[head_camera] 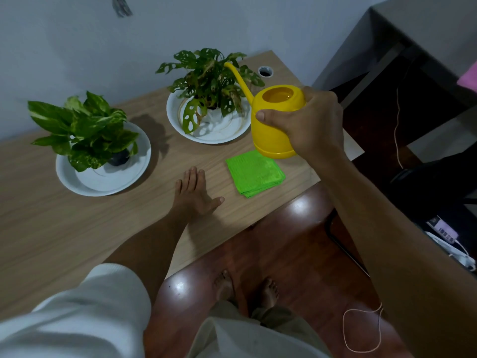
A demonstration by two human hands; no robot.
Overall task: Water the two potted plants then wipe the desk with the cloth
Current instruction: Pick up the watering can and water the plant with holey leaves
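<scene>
Watering can (273,125): yellow plastic, rigid, water visible inside, so moderately heavy and liable to slosh; my right grip (309,120) is wrapped around its body, holding it above the worktop (77,228), spout over the holed-leaf plant (209,81); my left grip (193,195) rests flat, holding nothing; cloth (255,174) lies folded, soft, just below the can.

Two plants (85,127) (209,81), one cloth (255,173)

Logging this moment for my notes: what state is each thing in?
Watering can: lifted, holds water, spout over the right plant.
Right hand: gripping the can.
Left hand: flat on the desk, empty.
Cloth: folded, on desk.
Left plant: upright in its dish.
</scene>
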